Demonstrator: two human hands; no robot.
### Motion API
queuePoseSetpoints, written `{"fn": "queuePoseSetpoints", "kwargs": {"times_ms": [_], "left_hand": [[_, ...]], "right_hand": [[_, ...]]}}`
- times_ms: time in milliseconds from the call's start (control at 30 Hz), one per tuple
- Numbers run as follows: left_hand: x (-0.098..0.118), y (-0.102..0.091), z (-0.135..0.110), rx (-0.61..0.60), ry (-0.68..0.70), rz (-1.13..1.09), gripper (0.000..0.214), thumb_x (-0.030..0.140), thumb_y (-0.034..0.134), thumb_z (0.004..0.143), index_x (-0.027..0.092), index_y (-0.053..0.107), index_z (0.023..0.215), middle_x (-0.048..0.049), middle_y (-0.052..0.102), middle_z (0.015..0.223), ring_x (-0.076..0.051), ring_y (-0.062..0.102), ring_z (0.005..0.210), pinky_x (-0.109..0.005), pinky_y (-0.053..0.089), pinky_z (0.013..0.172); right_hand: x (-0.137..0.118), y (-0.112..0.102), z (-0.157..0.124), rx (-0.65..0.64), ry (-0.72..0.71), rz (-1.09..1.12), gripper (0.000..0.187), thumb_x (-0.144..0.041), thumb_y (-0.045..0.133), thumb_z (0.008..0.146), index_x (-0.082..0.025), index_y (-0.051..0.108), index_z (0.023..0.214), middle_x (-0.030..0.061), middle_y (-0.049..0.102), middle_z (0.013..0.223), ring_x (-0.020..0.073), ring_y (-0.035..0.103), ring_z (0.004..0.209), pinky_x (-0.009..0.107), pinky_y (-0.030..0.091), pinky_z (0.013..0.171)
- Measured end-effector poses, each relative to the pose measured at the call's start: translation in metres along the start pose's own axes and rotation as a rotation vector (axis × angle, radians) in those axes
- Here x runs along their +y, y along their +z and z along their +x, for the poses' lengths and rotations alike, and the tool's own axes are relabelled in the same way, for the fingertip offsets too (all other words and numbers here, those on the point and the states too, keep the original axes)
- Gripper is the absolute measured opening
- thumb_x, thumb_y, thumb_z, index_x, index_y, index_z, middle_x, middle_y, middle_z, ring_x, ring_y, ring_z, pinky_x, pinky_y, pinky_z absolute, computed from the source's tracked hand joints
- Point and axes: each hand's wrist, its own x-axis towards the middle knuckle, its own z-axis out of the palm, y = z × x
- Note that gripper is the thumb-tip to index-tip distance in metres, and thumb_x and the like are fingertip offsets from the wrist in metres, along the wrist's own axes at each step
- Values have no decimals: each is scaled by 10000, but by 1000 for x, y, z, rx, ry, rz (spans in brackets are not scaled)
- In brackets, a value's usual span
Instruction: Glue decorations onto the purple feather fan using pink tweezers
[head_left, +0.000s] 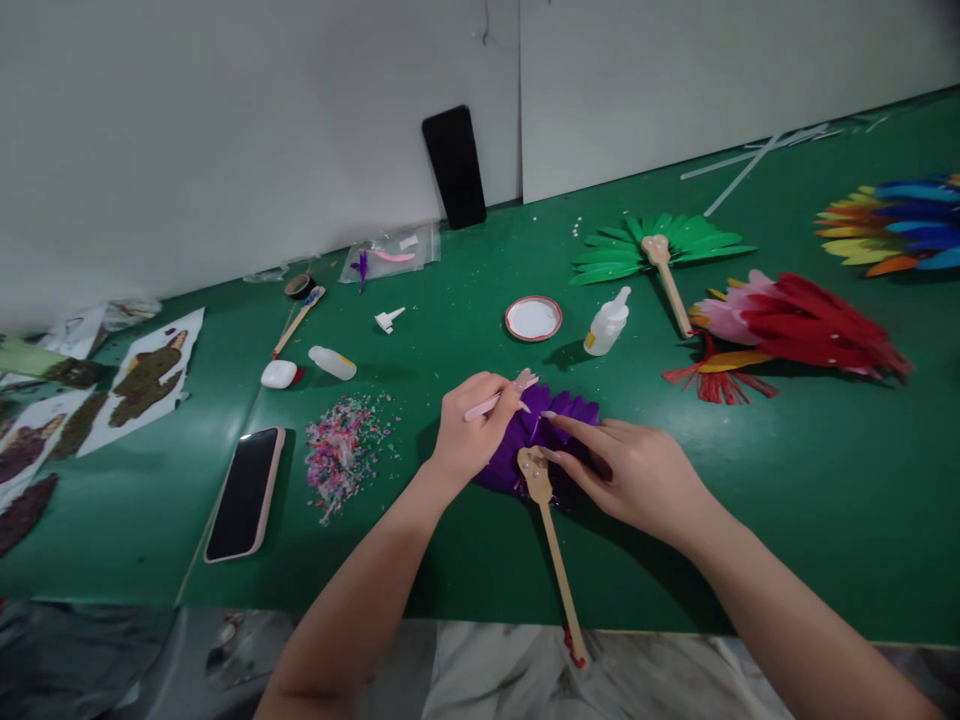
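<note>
A purple feather fan (559, 412) lies on the green table (465, 560), its wooden handle (559, 560) pointing toward me. My left hand (469, 435) is closed around a thin pink stick (495, 400), its tip over the purple feathers. My right hand (637, 470) rests on the fan, fingers stretched flat, fingertips beside the handle's head (534, 470), which carries small beads.
A pile of coloured chips (341, 452) and a phone (245, 492) lie to the left. A white dish (533, 318), a glue bottle (606, 322), a green fan (660, 248), a red-pink fan (795, 325) and a multicoloured fan (896, 222) sit behind. A dark phone (454, 167) leans on the wall.
</note>
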Motion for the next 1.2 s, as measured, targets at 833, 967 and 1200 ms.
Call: {"fn": "queuePoseSetpoints", "kwargs": {"times_ms": [833,967,1200], "left_hand": [[5,2,-3,-58,171,36,276,217,494,911,161,560,650,8,551,585,-86,513,562,-197,390,545],[5,2,-3,-82,164,27,284,225,466,922,170,564,661,0,576,608,-96,535,589,-209,407,562],[2,2,-4,-103,148,26,297,246,439,929,173,570,672,-8,591,624,-104,549,600,-219,410,561]], "right_hand": [[0,-1,0,-32,25,-2,341,-322,493,901,-119,652,1125,24,618,578,159,573,486,258,324,469],[-1,-3,0,-46,28,13,342,-319,483,906,-123,644,1135,26,628,588,154,576,493,253,335,475],[0,-3,0,-42,27,5,355,-326,466,910,-121,647,1137,18,600,557,152,553,468,255,324,469]]}}
